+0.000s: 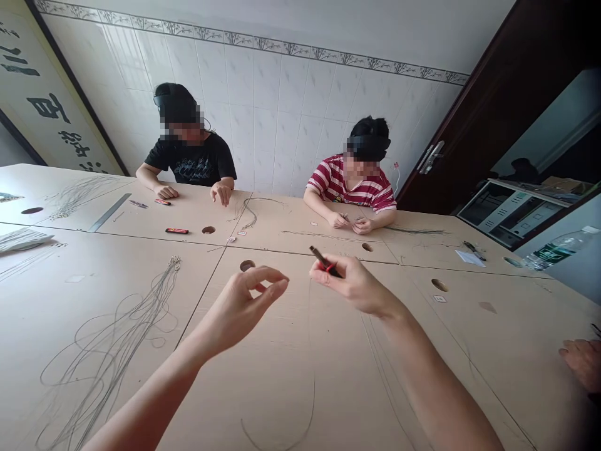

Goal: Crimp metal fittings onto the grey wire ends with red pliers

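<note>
My left hand (246,300) hovers over the middle of the table, thumb and fingertips drawn together; anything pinched between them is too small to make out. To its right, my right hand (354,282) is closed around a small black-and-red tool (327,262), its dark tip pointing up and left. My fingers hide most of that tool, so its exact kind is unclear. A thin wire (313,388) runs down from near my right fingertips and curls toward the table's front. On the left lies a loose bundle of thin wires (141,319) with small fittings at its far end.
Two people sit across the table (282,351); another person's hand (582,363) shows at the right edge. Red-and-black box cutters (177,230), a metal ruler (110,212), more wires (413,230), a plastic bottle (561,249) and round holes (440,285) are around.
</note>
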`<state>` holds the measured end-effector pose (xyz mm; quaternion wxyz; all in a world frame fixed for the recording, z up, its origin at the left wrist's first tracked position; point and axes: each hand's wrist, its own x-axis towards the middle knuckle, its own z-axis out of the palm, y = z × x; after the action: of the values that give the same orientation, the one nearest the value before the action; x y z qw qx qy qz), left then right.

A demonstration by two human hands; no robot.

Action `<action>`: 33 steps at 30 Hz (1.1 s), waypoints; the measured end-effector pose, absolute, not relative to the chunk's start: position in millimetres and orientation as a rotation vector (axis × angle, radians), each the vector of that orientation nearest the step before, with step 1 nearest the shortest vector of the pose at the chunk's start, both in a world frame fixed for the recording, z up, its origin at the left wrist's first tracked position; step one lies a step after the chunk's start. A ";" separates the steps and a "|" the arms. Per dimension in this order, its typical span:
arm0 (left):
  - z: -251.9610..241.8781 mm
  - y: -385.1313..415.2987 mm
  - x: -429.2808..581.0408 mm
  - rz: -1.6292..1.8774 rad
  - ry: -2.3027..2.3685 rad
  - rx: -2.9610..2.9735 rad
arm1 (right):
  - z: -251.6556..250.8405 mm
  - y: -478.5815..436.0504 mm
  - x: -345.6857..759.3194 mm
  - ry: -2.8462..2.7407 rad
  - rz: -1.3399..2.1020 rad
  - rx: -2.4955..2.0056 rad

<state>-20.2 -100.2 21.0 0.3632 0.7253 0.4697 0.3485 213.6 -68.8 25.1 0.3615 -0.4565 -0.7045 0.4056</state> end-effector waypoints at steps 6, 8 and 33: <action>38.2 -90.0 -12.7 0.816 1.236 1.870 | 33.0 -81.6 189.0 -1.949 1.213 -1.224; 34.8 -90.2 -14.1 0.797 1.242 1.883 | 34.5 -82.4 185.3 -1.966 1.224 -1.233; 9.6 -78.7 -26.7 0.844 0.879 1.645 | 24.6 -78.3 179.4 -1.948 1.346 -1.081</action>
<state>-26.7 -78.7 9.6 0.5202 0.6862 0.3669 0.3520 179.4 -78.3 24.6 0.2663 -0.4003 -0.7214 0.4985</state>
